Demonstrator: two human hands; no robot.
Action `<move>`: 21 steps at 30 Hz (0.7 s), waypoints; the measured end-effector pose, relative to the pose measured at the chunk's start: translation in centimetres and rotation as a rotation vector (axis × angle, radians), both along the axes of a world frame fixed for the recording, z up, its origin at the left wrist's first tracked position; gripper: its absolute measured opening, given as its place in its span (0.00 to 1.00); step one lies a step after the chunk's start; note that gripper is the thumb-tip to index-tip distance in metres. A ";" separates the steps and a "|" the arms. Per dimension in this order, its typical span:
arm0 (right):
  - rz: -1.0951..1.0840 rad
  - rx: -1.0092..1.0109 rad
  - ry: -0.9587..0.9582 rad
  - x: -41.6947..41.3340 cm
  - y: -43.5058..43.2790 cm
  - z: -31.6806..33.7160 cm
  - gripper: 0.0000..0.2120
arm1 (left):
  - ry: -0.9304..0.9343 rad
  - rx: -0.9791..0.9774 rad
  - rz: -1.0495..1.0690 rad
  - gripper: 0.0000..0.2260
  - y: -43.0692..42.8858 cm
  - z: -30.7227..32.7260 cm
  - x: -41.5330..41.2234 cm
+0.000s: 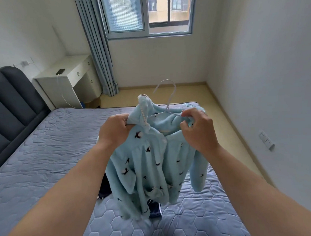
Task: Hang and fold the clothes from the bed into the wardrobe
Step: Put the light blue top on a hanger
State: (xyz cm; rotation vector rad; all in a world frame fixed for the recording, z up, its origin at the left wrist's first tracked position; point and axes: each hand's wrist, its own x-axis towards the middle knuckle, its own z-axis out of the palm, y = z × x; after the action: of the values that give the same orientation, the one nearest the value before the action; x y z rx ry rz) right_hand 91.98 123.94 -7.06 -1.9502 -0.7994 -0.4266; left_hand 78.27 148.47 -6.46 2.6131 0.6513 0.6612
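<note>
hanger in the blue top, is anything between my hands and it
Only fabric of the blue top. The left hand grips the collar side, and the right hand pinches cloth at the right arm of the hanger, whose top stands free above. The wardrobe is out of view.

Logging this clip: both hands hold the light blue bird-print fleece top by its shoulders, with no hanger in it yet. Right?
Not quite. In the head view the left hand and right hand do hold the light blue bird-print fleece top by its shoulders, but a pale hanger is already in its neck, hook sticking up.
</note>
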 end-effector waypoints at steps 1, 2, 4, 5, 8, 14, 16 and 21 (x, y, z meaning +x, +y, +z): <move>0.004 0.028 -0.030 -0.1 -0.2 0.2 0.11 | -0.010 0.003 -0.010 0.09 0.1 0.1 0.0; 0.009 0.048 -0.058 -0.3 -0.3 0.5 0.11 | -0.017 0.009 -0.023 0.09 0.1 0.2 0.0; 0.024 0.077 -0.096 -0.6 -0.1 1.1 0.13 | -0.025 0.019 -0.049 0.08 0.1 0.4 0.3; 0.043 0.092 -0.110 -0.8 0.0 1.5 0.15 | -0.029 0.024 -0.060 0.08 0.0 0.5 0.4; 0.099 0.109 -0.157 -0.9 -0.1 2.3 0.22 | -0.050 0.040 -0.059 0.09 0.0 0.6 0.6; -0.239 0.109 -0.015 1.4 -1.9 1.0 0.35 | -0.124 0.030 -0.064 0.07 0.7 0.6 0.1; -0.295 -0.046 0.286 2.8 -2.3 -0.1 0.38 | -0.130 0.033 -0.062 0.05 0.9 0.5 0.1; -0.216 -0.573 0.266 5.4 -2.3 -1.7 0.25 | -0.130 0.097 -0.179 0.06 1.1 0.8 0.5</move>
State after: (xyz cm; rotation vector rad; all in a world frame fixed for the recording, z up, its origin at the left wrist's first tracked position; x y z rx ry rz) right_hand 97.37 121.68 -8.79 -2.5737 -0.5756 -0.0528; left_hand 78.74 149.59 -5.67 2.6490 0.3500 0.8161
